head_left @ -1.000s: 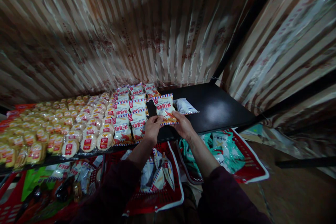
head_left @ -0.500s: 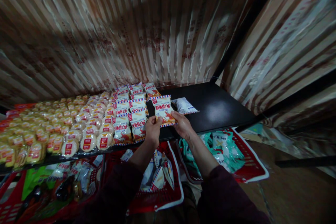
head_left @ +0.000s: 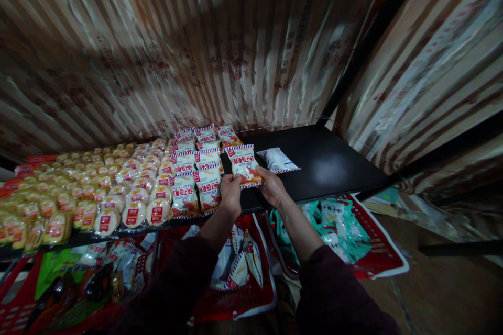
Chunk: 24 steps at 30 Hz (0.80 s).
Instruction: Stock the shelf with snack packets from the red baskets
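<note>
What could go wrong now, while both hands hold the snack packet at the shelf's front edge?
The snack packet is pinched only at its lower corners by the left hand and right hand, so it might slip. It sits near the shelf front edge and could drop into the red basket below. Sliding it left may disturb the neighbouring packet row.

Packet's [head_left: 244, 165] near edge behind fingers [head_left: 234, 182]

The snack packet [head_left: 243, 165] is showing white with red lettering and a red-and-blue striped border. The shelf [head_left: 330, 162] is looking black, the basket [head_left: 259, 293] red, the sleeves [head_left: 334, 293] dark maroon.
</note>
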Available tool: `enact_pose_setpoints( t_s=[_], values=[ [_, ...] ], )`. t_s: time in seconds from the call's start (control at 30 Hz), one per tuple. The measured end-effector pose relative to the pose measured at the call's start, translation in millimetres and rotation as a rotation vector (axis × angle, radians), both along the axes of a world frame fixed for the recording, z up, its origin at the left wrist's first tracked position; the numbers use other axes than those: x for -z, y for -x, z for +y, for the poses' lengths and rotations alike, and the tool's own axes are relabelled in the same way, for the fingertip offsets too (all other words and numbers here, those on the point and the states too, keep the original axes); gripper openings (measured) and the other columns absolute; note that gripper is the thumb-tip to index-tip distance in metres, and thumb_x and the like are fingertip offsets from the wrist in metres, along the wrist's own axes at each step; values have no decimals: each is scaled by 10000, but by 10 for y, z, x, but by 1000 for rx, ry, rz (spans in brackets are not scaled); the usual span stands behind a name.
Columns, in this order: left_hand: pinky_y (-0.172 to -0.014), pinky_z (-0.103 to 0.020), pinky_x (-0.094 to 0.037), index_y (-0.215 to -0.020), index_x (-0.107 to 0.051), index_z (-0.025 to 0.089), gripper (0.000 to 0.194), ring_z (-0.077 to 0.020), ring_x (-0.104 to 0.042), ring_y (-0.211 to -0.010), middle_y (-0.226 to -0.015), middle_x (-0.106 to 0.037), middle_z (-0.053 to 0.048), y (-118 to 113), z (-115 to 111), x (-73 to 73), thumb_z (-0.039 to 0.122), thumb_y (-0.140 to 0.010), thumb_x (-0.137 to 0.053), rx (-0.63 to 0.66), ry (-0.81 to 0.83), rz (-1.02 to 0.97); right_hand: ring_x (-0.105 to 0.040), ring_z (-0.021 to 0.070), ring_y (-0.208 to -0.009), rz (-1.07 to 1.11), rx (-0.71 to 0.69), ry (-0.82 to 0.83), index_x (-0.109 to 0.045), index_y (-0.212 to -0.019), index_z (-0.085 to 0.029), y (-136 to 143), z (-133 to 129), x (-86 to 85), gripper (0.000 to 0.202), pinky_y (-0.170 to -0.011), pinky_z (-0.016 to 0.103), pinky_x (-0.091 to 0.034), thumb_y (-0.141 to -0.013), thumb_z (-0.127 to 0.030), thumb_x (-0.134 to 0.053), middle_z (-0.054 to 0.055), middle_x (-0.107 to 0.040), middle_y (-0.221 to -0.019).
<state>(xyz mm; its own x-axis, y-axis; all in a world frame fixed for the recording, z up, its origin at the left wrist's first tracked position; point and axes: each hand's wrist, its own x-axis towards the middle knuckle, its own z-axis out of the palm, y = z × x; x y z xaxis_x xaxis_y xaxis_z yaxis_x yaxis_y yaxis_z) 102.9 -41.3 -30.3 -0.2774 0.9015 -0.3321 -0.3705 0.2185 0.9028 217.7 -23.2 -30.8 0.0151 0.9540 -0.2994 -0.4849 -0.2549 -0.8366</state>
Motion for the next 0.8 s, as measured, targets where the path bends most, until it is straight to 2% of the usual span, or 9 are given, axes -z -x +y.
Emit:
enact_pose_setpoints(
  t_s=[0.1, 0.2, 0.33, 0.43, 0.57, 0.7, 0.8],
  values=[
    [-729, -296, -491, -778, -591, 161, 228, -147, -625, -717, -698, -619, 5, -5, 28, 0, 323, -665, -704, -6, 7, 25, -655, 187, -701, -19, 12, -15, -689, -818, -168, 7, 38, 38, 195, -658, 305, -501, -732, -342, -673, 44, -732, -787],
    [-739, -287, -495, -913, -608, 172, 239, -146, -631, -740, -738, -632, 0, 1, 41, -11, 243, -695, -674, -15, 1, 39, -651, 185, -669, -51, 22, -22, -690, -797, -163, 22, 58, 73, 211, -637, 297, -500, -712, -355, -689, 42, -729, -753],
    [-758, -285, -493, -1217, -516, 201, 505, -145, -629, -764, -835, -645, -19, 6, 60, -39, 162, -723, -613, -16, 3, 153, -636, 173, -631, -55, 61, -35, -683, -764, -171, 60, 71, 106, 223, -627, 289, -495, -667, -367, -726, 29, -719, -701],
    [-815, -295, -481, -1328, -444, 225, 628, -163, -637, -824, -907, -666, -35, -2, 84, -52, 166, -724, -607, 10, -36, 207, -626, 166, -627, -65, 105, -69, -676, -749, -184, 80, 92, 133, 239, -630, 287, -490, -640, -387, -741, 18, -714, -696],
    [-868, -287, -468, -1342, -455, 245, 659, -183, -643, -902, -1008, -683, -41, -24, 106, -76, 157, -708, -612, 20, -111, 206, -628, 172, -634, -103, 131, -85, -669, -747, -191, 92, 126, 171, 271, -626, 292, -486, -618, -418, -743, 10, -707, -688],
    [-941, -267, -431, -1267, -549, 245, 588, -179, -613, -1019, -1127, -659, -44, -38, 113, -129, 91, -699, -558, -3, -167, 254, -632, 172, -632, -112, 132, -69, -678, -737, -188, 120, 147, 184, 261, -633, 293, -492, -623, -417, -732, 11, -710, -686],
    [-931, -264, -436, -1262, -559, 224, 605, -183, -611, -1018, -1118, -662, -55, -30, 139, -139, 55, -681, -532, 14, -161, 273, -633, 174, -625, -112, 146, -58, -684, -720, -194, 143, 152, 198, 238, -632, 291, -494, -628, -409, -728, 3, -702, -648]
  ],
)
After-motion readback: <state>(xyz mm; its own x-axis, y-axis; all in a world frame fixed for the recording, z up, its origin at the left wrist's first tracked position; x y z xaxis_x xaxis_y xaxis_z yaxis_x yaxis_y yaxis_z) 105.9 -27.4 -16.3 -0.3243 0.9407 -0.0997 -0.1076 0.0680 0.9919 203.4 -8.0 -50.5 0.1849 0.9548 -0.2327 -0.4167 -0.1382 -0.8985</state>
